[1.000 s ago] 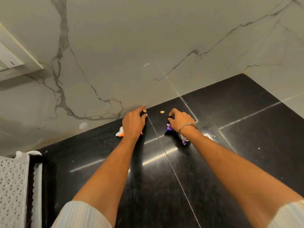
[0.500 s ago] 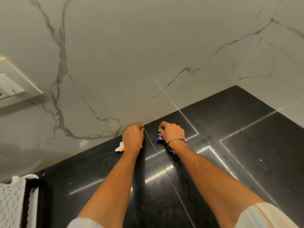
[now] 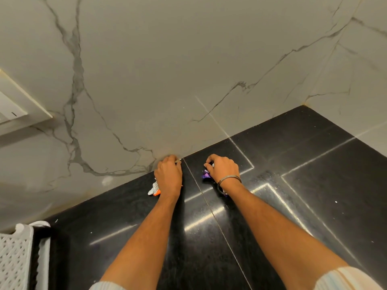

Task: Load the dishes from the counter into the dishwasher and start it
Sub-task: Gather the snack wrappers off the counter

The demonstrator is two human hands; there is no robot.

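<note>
Both hands are at the far edge of the black counter [image 3: 293, 185], right where it meets the marble wall [image 3: 167, 70]. The left hand [image 3: 168, 176] has its fingers curled under, with a white and orange wrapper [image 3: 154, 189] sticking out from beneath the palm on its left side. Something small seems to be pinched at its fingertips near the wall, though it is too small to tell what. The right hand [image 3: 223, 169], with a bangle [image 3: 228, 181] on the wrist, is curled over a purple wrapper [image 3: 206, 175], which shows at its left edge and again near the wrist.

No dishes and no dishwasher are in view. A white perforated basket [image 3: 14, 254] stands at the near left, and a white switch plate [image 3: 12, 109] is on the wall at far left.

This looks like a side step to the task: clearing scraps and wrappers off the counter, not loading. The next move probably calls for lifting both fists with the litter kept closed inside, so nothing drops back on the stone, and carrying it to a bin. After that the person would have to turn toward wherever the dishes are, since loading cannot be judged begun from here.
</note>
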